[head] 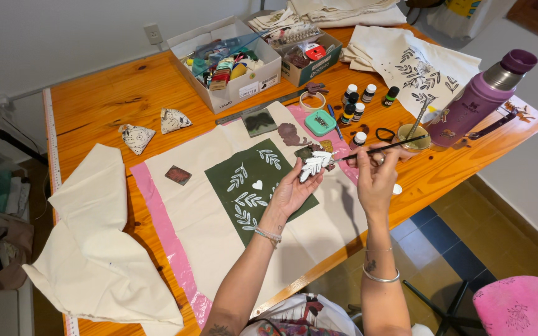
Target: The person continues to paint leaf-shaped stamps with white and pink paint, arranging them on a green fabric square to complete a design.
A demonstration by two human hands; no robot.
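Observation:
My left hand (292, 188) holds a leaf-shaped stamp (316, 164) coated in white paint, raised above the cloth. My right hand (375, 176) grips a thin dark paintbrush (388, 147) whose tip touches the stamp. Under both hands lies a cream cloth (200, 205) with a dark green painted rectangle (251, 184) bearing white leaf prints and a small white heart. A pink plastic sheet (160, 221) lies beneath the cloth.
Small paint bottles (357, 102), a teal pad (320, 122), a cup (413, 137) and a purple flask (481, 98) stand at the right. Two boxes of supplies (231, 62) sit at the back. Loose cloth (94, 249) hangs off the wooden table (104, 102) at left. A pink stool (521, 305) is below right.

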